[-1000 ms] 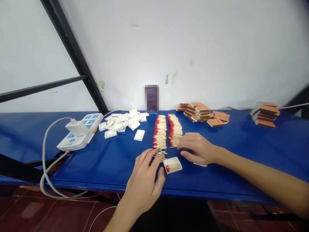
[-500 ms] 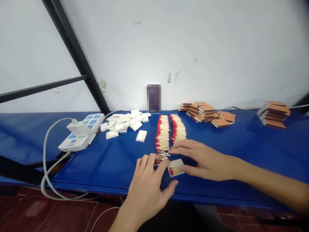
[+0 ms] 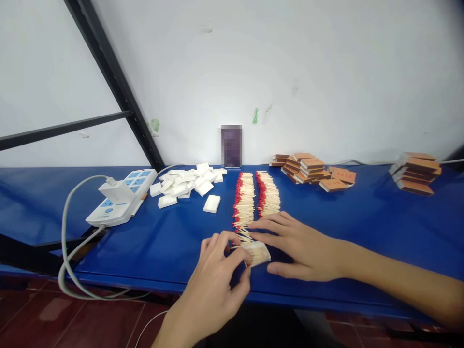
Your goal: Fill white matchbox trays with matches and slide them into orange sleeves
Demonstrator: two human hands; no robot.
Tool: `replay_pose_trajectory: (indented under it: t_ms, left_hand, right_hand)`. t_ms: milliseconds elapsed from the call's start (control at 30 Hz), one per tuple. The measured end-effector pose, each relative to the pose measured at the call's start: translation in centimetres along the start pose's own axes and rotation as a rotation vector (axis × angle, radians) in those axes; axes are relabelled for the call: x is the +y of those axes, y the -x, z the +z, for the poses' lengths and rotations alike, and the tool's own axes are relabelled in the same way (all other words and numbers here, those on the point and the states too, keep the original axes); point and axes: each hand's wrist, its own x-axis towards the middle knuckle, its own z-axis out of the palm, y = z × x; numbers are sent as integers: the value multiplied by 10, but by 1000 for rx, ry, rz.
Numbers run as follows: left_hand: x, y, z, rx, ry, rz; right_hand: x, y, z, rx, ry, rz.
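We're at a blue table (image 3: 174,256), with the power strip (image 3: 97,213) well off to the left. Our right hand (image 3: 304,246) is open, palm down, fingertips by the loose ends of the matches, thumb near the tray but apart from it. Our left hand (image 3: 213,275) is curled, fingertips at the tray's left end; can't tell if it's pinching sticks or the tray itself. Back right: a brown matchbox heap (image 3: 308,169), plus a matchbox stack (image 3: 416,174) further right. Back left: a white tray heap (image 3: 184,183). Between those sit two match rows, left row (image 3: 244,198) and right row (image 3: 267,193), red heads facing left. Working tray (image 3: 264,247) lies in front of the rows, between our hands, matches in it, heads hidden by our fingers. Loose matches (image 3: 244,233) cross each other just behind it. For a clean job, we'd square the crossed ones first, keep heads one way, lay sticks flat, steady the tray with one hand and press lightly so nothing snaps. Labels: reddish characters on the brown box faces, too small to read. Power strip print: same. No brand legible.
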Motion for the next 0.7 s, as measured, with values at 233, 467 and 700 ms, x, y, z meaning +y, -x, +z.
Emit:
replay_pose_trajectory:
  t_ms: [233,467,700]
  left_hand:
    - [-1,7,-12,-114,-10,3]
    - [-14,2,-18,-34,163,-35]
    - [-25,-3,-12,37,103,-55]
  right_hand:
    - [4,1,2,118,-64,17]
    - [3,0,2,74,-81,20]
    - [4,-1,2,52,-70,-12]
